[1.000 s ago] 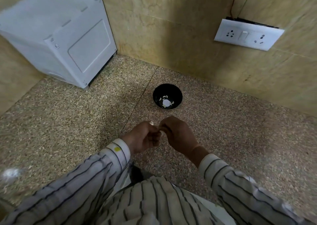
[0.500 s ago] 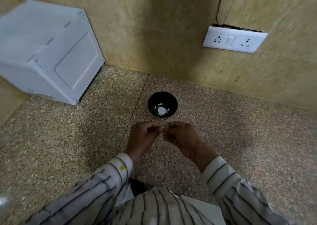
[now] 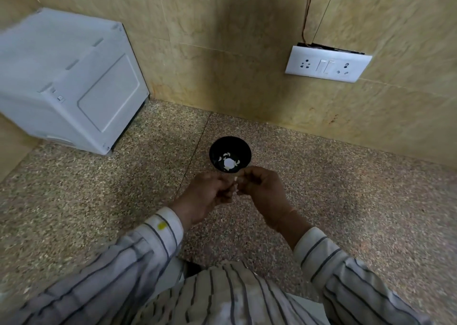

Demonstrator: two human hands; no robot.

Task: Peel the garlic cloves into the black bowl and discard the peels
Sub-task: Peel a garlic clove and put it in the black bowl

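Observation:
A small black bowl (image 3: 230, 151) stands on the speckled stone counter near the back wall, with several pale garlic cloves (image 3: 228, 162) at its bottom. Just in front of it my left hand (image 3: 206, 196) and my right hand (image 3: 262, 188) meet fingertip to fingertip. Between them they pinch a small white garlic clove (image 3: 235, 184), with a bit of pale peel showing. Most of the clove is hidden by my fingers.
A white box-shaped appliance (image 3: 66, 82) sits in the back left corner. A white switch and socket plate (image 3: 327, 64) is on the tiled wall at right. The counter (image 3: 358, 201) stretches to both sides of my striped sleeves.
The camera view has tilted up, so the bowl sits lower in the picture and close to my fingertips. Both hands stay together, working on the clove.

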